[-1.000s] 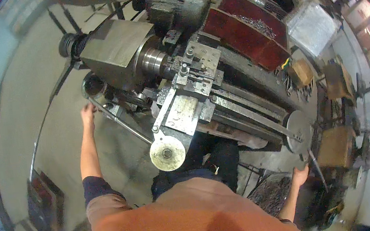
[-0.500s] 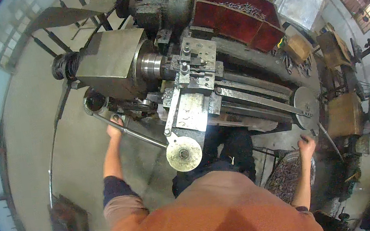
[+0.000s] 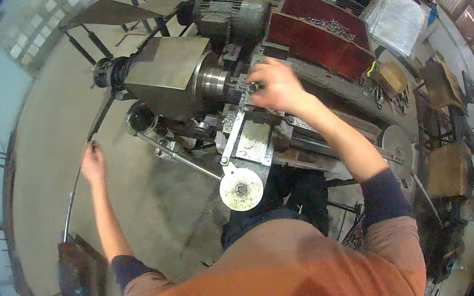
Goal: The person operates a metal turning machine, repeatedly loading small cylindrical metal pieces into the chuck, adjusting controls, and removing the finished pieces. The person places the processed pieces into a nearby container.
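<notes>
My right hand (image 3: 278, 87) is over the steel tool post (image 3: 262, 59) of a small lathe, close to the spindle nose (image 3: 214, 82). Its fingers are curled beside a bolt head (image 3: 253, 87); anything between them is hidden. To the left, my left hand (image 3: 94, 165) is raised with its fingertips bunched against or very near a long dark rod (image 3: 102, 116). Blur hides whether they grip it. Below the tool post, a round pale handwheel (image 3: 241, 189) and a slanting steel lever (image 3: 181, 158) stand on my side of the machine.
Behind the lathe bed sits a red tray (image 3: 312, 39) heaped with small metal parts, beside a motor (image 3: 233, 17). A carton (image 3: 390, 78) and hand tools lie to its right. A dark red box (image 3: 79, 279) stands at lower left. Another wheel (image 3: 396, 142) is at the bed's right end.
My right hand has come up from beside the basket of parts at lower right to the tool post. My left hand has moved left from the steel lever to the long rod. The view has shifted slightly.
</notes>
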The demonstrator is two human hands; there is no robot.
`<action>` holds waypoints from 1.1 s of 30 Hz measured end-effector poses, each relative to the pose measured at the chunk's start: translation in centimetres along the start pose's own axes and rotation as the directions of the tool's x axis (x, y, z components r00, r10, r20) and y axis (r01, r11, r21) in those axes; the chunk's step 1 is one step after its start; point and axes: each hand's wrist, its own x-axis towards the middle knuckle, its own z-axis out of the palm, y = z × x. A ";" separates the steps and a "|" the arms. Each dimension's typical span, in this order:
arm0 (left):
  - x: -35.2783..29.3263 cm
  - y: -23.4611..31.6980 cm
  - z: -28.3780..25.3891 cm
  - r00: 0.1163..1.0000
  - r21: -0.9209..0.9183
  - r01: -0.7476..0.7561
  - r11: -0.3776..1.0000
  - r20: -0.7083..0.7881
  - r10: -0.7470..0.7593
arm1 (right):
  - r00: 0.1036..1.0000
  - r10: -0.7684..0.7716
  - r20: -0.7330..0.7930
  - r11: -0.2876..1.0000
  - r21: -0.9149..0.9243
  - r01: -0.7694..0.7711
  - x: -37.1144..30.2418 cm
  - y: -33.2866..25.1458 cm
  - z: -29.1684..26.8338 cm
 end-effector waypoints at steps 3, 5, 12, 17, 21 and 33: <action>-0.6 -7.9 -4.6 0.995 0.315 -0.004 0.949 -0.094 0.035 | 0.893 0.254 0.372 0.967 -0.121 -0.224 4.4 -1.5 4.2; -3.4 -10.8 -4.0 0.974 0.226 0.212 0.951 0.029 -0.224 | 0.873 0.303 0.381 0.948 -0.217 -0.234 5.7 -2.4 4.7; -10.8 3.7 -5.4 0.935 0.244 0.339 0.909 0.024 -0.355 | 0.827 0.282 0.487 0.959 -0.141 -0.244 5.9 -1.9 4.6; -11.2 4.8 -4.8 0.946 0.184 0.314 0.931 0.024 -0.324 | 0.857 0.283 0.430 0.957 -0.188 -0.222 4.4 -2.0 2.1; -12.3 4.5 -3.7 0.968 0.289 0.252 0.924 -0.059 -0.245 | 0.999 0.000 -0.054 0.919 0.394 0.022 -3.9 -0.9 -2.7; -11.4 4.8 -3.8 0.947 0.353 0.307 0.884 -0.021 -0.320 | 0.905 0.370 -0.212 0.772 0.612 -0.172 -21.2 -3.1 -7.5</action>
